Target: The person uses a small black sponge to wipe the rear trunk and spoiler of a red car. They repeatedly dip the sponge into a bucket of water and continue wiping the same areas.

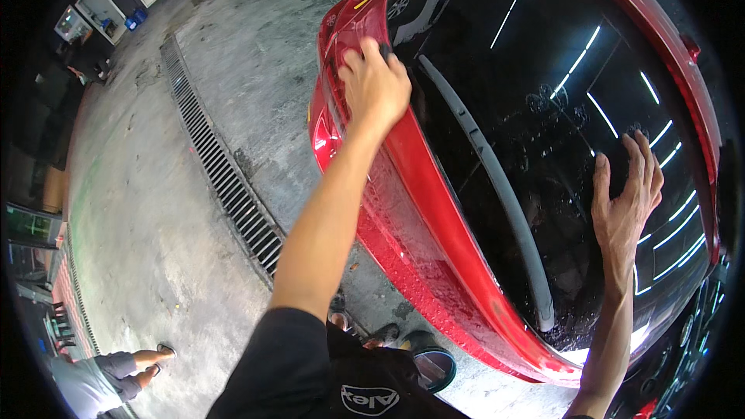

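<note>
A red car's wet tailgate (428,189) curves before me, with a dark rear window (559,157) spotted with water drops. At the left rear corner, my left hand (377,84) presses on the red paint beside the glass. Its fingers are curled around a small dark block (385,51), mostly hidden by the hand. My right hand (628,192) holds nothing; its fingers are spread, and the fingertips appear to rest on the window. Between the two hands, a grey rear wiper (495,169) lies along the glass.
A dark bucket (453,368) stands on the floor near my feet, under the bumper (401,265). A metal drain grate (215,157) crosses the concrete to the left. One person (96,381) is at lower left, another (87,58) at upper left. Blue containers (136,18) stand by a doorway.
</note>
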Motion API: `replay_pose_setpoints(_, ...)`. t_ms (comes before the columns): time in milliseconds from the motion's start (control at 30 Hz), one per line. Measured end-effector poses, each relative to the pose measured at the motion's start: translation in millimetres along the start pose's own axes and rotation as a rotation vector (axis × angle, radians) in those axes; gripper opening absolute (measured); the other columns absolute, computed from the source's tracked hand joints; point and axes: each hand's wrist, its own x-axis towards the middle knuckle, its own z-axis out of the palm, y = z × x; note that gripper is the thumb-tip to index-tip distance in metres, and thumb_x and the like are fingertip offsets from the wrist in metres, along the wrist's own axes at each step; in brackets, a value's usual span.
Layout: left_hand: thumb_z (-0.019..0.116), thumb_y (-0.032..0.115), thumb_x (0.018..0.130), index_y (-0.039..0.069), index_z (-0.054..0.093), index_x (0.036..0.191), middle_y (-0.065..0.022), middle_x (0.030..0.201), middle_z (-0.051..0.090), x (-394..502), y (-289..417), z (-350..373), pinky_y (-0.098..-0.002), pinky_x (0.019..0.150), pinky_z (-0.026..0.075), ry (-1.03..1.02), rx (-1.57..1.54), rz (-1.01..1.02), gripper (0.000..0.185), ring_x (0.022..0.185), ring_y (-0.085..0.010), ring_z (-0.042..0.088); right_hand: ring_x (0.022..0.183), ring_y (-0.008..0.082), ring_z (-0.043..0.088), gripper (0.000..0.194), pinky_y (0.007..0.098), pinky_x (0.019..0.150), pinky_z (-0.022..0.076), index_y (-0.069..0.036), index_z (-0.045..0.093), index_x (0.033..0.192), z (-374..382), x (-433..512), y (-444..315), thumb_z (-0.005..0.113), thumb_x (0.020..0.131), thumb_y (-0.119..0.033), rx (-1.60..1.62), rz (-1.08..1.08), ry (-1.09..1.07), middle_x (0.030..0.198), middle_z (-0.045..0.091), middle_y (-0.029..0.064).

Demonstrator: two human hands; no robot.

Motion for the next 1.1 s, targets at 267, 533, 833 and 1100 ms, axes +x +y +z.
replay_pose_setpoints(267,0.064,0.031,0.108,0.004,0.048,0.145,-0.0354,0.140,0.054,17,-28,16,-0.0679,0.109,0.048,0.026,-0.068,0.136,0.049,0.129,-0.0612,0.055,0.160,0.0371,0.041,0.056,0.0597,0.131,0.0295,-0.011,0.064,0.154,3,-1,-4,0.072,0.105,-0.039,-0.011,0.010,-0.025,0.167,0.056,0.0134)
replay_pose_setpoints(533,0.059,0.032,0.110,0.000,0.048,0.151,-0.0368,0.153,0.050,129,-32,1,-0.0650,0.116,0.045,-0.032,-0.051,-0.006,0.054,0.139,-0.0600,0.051,0.158,0.0371,0.044,0.056,0.0579,0.131,0.0299,-0.011,0.064,0.154,5,6,-22,0.074,0.105,-0.036,0.061,0.012,-0.023,0.166,0.056,0.0131)
replay_pose_setpoints(833,0.059,0.030,0.109,0.000,0.049,0.143,-0.0368,0.146,0.053,81,-25,8,-0.0655,0.113,0.046,0.034,-0.083,0.113,0.047,0.132,-0.0580,0.056,0.159,0.0362,0.042,0.057,0.0587,0.132,0.0281,-0.013,0.064,0.154,4,1,-4,0.073,0.104,-0.039,0.024,0.039,-0.012,0.167,0.057,0.0129)
replay_pose_setpoints(1100,0.060,0.031,0.110,0.002,0.046,0.150,-0.0349,0.144,0.054,-36,-41,9,-0.0653,0.114,0.042,0.035,-0.106,0.214,0.051,0.128,-0.0581,0.055,0.158,0.0372,0.044,0.055,0.0585,0.132,0.0289,-0.012,0.065,0.153,-5,-2,-6,0.074,0.105,-0.037,0.005,0.018,-0.022,0.166,0.057,0.0131)
